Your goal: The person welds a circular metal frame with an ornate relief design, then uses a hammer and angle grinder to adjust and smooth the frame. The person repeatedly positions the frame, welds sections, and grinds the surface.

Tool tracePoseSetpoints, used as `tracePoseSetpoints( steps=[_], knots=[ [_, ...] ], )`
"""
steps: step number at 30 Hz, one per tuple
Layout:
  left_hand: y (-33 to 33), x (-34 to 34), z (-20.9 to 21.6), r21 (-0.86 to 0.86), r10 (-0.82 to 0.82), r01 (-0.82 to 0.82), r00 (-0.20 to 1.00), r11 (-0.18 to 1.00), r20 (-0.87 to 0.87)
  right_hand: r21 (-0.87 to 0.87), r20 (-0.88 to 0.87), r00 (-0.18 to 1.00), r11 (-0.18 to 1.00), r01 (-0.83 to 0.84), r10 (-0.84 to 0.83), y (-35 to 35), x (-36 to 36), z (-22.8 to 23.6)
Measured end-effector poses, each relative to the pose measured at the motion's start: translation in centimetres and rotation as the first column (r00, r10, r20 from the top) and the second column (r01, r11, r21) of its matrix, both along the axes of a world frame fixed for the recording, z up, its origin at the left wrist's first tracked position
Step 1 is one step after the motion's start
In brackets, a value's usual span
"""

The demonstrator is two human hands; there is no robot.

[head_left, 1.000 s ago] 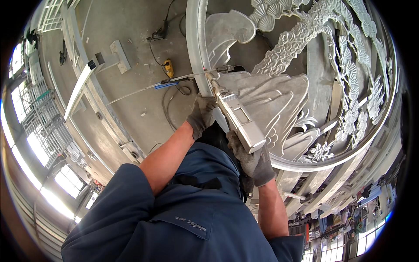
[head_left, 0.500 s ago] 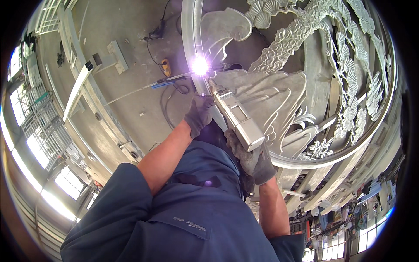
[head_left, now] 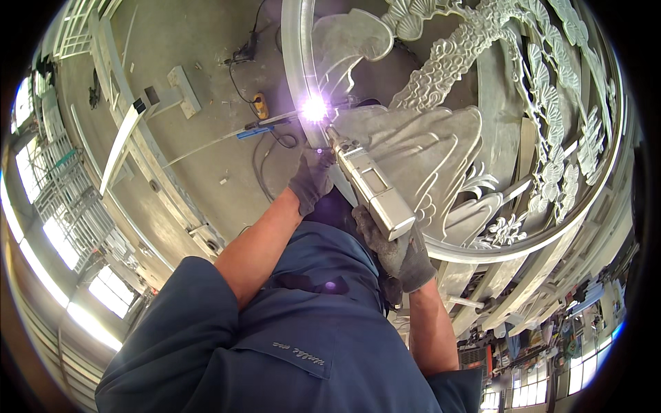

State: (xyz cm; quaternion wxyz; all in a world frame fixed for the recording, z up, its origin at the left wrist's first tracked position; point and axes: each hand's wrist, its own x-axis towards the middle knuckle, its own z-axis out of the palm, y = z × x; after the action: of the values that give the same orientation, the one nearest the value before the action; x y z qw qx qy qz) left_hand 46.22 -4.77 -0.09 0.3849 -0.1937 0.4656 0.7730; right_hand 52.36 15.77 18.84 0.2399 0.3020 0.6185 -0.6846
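Observation:
My gloved right hand [head_left: 392,248] is wrapped around the rear grip of a silver, box-bodied welding gun [head_left: 375,191]. The gun points up and left, its nozzle close to a glaring violet-white arc [head_left: 315,109] on a curved metal frame [head_left: 297,48]. My left hand [head_left: 311,179], also in a grey glove, is closed over the near part of that frame, its fingers close to the front of the gun. What lies under the palm is hidden. Inside the frame, just right of the gun, is a wing-like sheet-metal piece [head_left: 420,148] with raised lines.
Right of the gun, a textured metal branch [head_left: 444,72] and shell-shaped metal leaves [head_left: 544,89] fill the round frame. A blue-handled tool [head_left: 256,132], a yellow object [head_left: 260,105] and cables lie left on the floor. Long metal beams [head_left: 165,193] stretch further left.
The arc sits slightly nearer to me along the frame, and its glare looks a little smaller. Both hands keep nearly the same places, with the whole view shifted slightly.

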Motion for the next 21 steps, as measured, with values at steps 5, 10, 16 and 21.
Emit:
tracePoseSetpoints(
  steps=[5,10,16,21],
  knots=[
    [0.0,0.2,0.0,0.056,0.066,-0.069,0.996,0.996,0.063,0.027,0.034,0.99,0.99,-0.137,0.136,0.2,0.9,-0.5],
    [-1.2,1.0,-1.6,-0.225,-0.227,0.168,0.936,0.96,-0.269,0.097,-0.089,0.99,0.99,-0.105,0.113,-0.2,1.2,-0.5],
    [-0.2,-0.5,0.7,0.096,0.069,-0.094,0.97,0.991,0.235,0.177,-0.062,0.961,0.95,-0.256,0.27,0.8,0.8,0.6],
    [0.5,-0.9,1.7,-0.052,0.082,-0.071,0.962,0.996,0.261,0.045,-0.073,0.997,0.998,-0.034,0.037,0.3,1.2,1.2]
  ],
)
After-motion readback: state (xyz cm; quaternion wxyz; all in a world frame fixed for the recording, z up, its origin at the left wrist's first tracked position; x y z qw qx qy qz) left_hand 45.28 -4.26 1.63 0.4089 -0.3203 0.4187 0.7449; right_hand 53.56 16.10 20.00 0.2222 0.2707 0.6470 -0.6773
